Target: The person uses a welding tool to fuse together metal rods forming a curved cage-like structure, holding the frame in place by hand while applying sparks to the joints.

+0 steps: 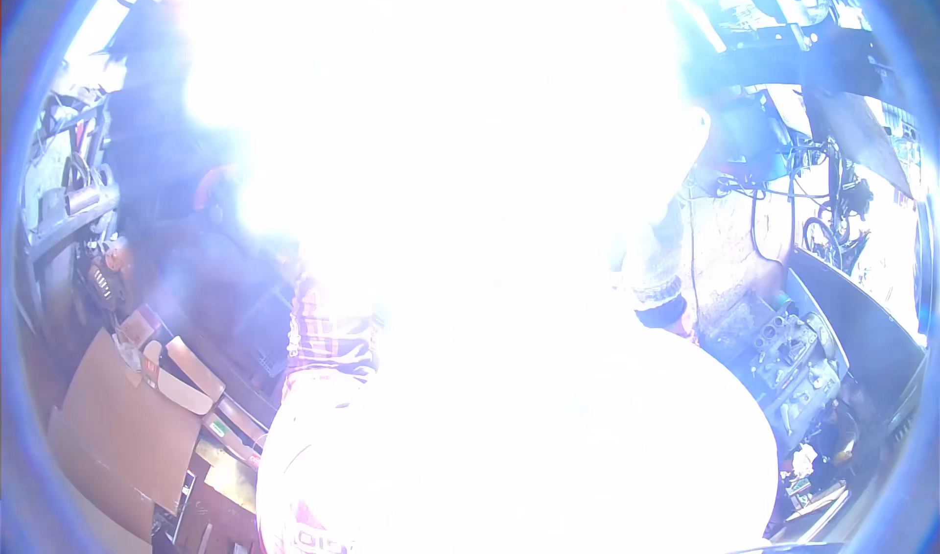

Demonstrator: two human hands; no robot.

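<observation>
An intense white glare washes out the whole middle of the head view. My left hand and my right hand cannot be made out in it, nor can anything they hold or touch. At the glare's left edge a plaid cloth shows, perhaps a sleeve. On its right edge is a grey sleeve with a dark cuff. Whose sleeves these are I cannot tell. A large pale rounded shape fills the lower middle, its surface mostly bleached out.
Flat cardboard lies at the lower left beside light strips. Metal parts crowd the far left. To the right are a grey engine-like metal part, a dark curved panel and hanging cables.
</observation>
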